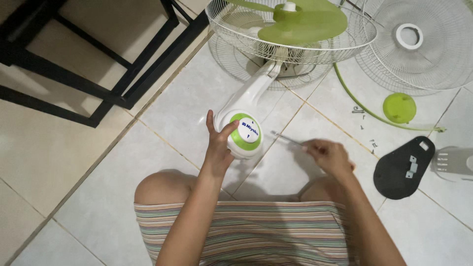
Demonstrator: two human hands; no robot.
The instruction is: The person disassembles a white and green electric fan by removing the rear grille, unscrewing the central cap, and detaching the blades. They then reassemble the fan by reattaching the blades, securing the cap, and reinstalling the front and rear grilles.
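Observation:
A white fan lies on the tiled floor, its neck running down to a round white and green control end. My left hand grips that end from the left side. My right hand is shut on a thin metal screwdriver whose tip points left toward the control end, a little apart from it. The fan's green blade sits in the rear wire guard at the top.
A loose front wire guard lies top right, with a green cap, a green rim ring, small screws, a black base plate and a grey part. A black metal frame stands at left.

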